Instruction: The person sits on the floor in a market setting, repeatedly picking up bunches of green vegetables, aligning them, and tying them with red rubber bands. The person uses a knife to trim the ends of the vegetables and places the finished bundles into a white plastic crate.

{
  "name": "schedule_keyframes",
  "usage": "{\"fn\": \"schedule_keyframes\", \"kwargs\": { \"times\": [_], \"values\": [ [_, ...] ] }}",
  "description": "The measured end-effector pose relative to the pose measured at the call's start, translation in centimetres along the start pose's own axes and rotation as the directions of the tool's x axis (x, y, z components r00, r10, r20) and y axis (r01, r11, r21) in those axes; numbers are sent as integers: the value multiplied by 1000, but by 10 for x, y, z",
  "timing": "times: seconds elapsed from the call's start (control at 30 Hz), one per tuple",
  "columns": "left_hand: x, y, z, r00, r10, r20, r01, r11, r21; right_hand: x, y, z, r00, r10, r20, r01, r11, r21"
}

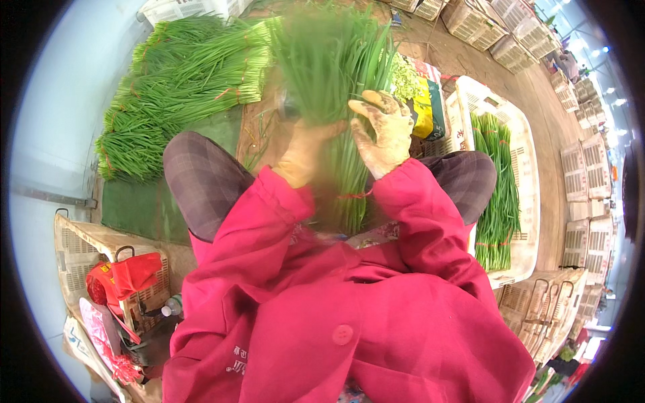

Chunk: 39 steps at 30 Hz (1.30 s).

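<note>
My left hand (302,151), in a pale work glove, is wrapped around a bundle of long green leafy stalks, like garlic chives (327,65); smudges on the view blur it. At the right side of the same bundle is my right hand (385,128), in a stained glove, its fingers curved and apart against the leaves. A red tie (352,195) circles the lower stalks near my lap. Past the right hand, a heap of pale green cut bits (405,75) lies on a yellow, green and white printed bag (431,113).
Tied bundles of green stalks (191,75) are piled at the left on green cloth (146,206). A white plastic crate (529,201) at my right holds more bundles (494,201). Stacked crates (587,171) line the far right. A crate with a red bag (133,274) and a bottle (172,306) are lower left.
</note>
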<state>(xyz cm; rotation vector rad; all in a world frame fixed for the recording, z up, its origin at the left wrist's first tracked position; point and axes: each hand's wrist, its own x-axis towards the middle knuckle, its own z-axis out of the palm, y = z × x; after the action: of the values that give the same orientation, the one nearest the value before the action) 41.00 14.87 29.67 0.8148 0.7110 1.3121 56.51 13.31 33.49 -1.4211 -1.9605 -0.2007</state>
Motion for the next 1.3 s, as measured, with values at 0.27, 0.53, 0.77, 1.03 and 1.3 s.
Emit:
{"fn": "schedule_keyframes", "kwargs": {
  "times": [0.27,0.53,0.77,1.03,1.3],
  "values": [
    [-5,5,3,996,-87,21,87,995,-48,11,-14,-7,990,133,48,-130,989,-65],
    [-11,23,13,995,63,75,-77,975,208,-2,12,8,990,108,-87,-92,981,170],
    [-10,14,9,1000,-23,-16,25,994,107,-4,17,6,996,81,-30,-78,993,85],
    [-9,13,8,1000,-4,19,2,993,120,2,14,2,986,141,91,-143,990,17],
    [-17,26,17,998,62,25,-66,974,217,3,18,5,992,123,24,-123,992,-12]
  ]
}}
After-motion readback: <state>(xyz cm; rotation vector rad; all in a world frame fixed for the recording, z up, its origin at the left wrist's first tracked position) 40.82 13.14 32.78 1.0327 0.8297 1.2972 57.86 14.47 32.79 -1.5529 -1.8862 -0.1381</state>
